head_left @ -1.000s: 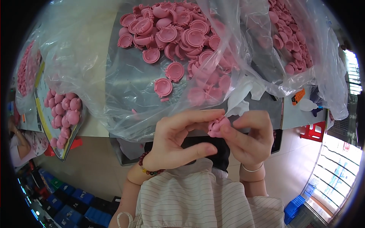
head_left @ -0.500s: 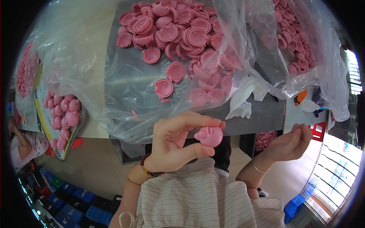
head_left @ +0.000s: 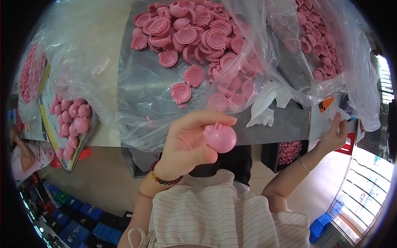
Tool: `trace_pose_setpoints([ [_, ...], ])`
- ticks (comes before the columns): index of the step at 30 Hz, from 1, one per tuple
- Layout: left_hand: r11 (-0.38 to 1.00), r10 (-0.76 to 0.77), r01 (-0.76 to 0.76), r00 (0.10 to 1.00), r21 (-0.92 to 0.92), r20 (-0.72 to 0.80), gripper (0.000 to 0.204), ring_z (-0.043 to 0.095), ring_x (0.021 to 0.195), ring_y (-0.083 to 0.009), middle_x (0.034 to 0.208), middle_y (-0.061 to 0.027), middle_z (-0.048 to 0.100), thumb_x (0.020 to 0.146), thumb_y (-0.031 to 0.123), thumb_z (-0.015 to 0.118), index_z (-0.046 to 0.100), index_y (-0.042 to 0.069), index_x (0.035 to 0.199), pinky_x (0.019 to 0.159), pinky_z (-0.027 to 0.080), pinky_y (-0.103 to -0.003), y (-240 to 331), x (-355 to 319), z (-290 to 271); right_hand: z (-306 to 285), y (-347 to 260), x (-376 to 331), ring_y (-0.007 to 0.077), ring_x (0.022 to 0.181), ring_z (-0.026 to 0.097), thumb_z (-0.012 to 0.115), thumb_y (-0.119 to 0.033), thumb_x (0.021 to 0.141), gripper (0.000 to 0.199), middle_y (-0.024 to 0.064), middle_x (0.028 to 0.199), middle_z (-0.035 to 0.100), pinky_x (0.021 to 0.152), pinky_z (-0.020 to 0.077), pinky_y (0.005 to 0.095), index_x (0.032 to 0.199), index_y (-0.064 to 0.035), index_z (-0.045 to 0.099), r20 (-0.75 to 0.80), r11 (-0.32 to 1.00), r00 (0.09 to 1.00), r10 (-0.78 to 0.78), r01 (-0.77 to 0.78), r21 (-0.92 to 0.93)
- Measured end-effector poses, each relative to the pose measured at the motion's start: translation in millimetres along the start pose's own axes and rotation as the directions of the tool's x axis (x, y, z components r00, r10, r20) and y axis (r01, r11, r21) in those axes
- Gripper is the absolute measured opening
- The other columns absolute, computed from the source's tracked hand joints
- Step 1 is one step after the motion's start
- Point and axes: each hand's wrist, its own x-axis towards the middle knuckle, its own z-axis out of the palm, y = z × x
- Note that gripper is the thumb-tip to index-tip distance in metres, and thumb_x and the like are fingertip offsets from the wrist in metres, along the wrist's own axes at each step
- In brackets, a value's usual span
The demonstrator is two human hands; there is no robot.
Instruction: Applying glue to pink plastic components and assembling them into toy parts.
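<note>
Your left hand (head_left: 186, 142): clamped on one ball (head_left: 223, 139) in a thumb-and-finger pinch, in front of you; gripping one side seemingly steadies it and leaves the rest uncovered. Ball: pink, smooth, round, small nubs at upper left. Your right hand (head_left: 333, 136): well apart, near the orange tool (head_left: 326, 103); whether it grips anything, cannot tell. Beyond: pink shells (head_left: 186, 35), heaped on plastic (head_left: 138, 132), apparently for easy reach.

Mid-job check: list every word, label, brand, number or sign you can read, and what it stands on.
No text is readable here.
Round pink plastic piece in the left hand: no lettering visible.
Blue plastic crates, lower left: small pale marks, too small to read.
Narrow orange tool, right: dark marks, too small to read.
</note>
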Motion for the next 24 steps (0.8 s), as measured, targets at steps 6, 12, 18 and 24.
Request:
trace_pose_setpoints([
  [6,0.958,-0.111,0.121,0.992,-0.260,0.054,0.054,0.054,0.095,-0.0206,0.096,-0.0085,0.053,0.071,0.023,0.068,0.041,0.000,0.112,0.082,0.042,-0.030,2,2,0,7,-79,-55,0.0222,0.068,0.055,0.048,-0.033,0.083,0.046,0.0191,0.076,0.058,0.060,0.0452,0.0282,0.106,0.0065,0.040,0.034,0.691,0.996,-0.083,0.033,0.722],
  [12,0.961,-0.107,0.121,0.992,-0.250,0.070,0.054,0.056,0.092,-0.0218,0.097,-0.0114,0.055,0.070,0.022,0.069,0.042,0.000,0.111,0.080,0.044,-0.030,5,0,-1,29,-109,-92,0.0190,0.060,0.052,0.052,-0.039,0.080,0.054,0.0187,0.072,0.057,0.056,0.0424,0.0255,0.105,0.0081,0.041,0.432,0.595,0.850,-0.303,-0.186,0.782],
  [18,0.986,-0.154,0.150,0.986,-0.066,-0.058,0.051,0.057,0.080,-0.0205,0.088,-0.0141,0.057,0.065,0.029,0.072,0.049,-0.001,0.099,0.069,0.047,-0.029,11,-2,7,35,-109,-96,0.0180,0.059,0.052,0.052,-0.036,0.080,0.051,0.0173,0.069,0.056,0.055,0.0416,0.0242,0.104,0.0081,0.043,0.467,0.600,0.850,-0.245,-0.246,0.761],
  [24,0.988,-0.137,0.129,0.985,0.079,0.103,0.041,0.057,0.078,-0.0217,0.089,-0.0148,0.057,0.059,0.010,0.075,0.057,-0.004,0.092,0.068,0.046,-0.030,21,-5,12,33,-114,-101,0.0172,0.061,0.051,0.052,-0.034,0.080,0.050,0.0159,0.069,0.055,0.055,0.0403,0.0233,0.104,0.0095,0.043,0.461,0.598,0.845,-0.270,-0.229,0.768],
])
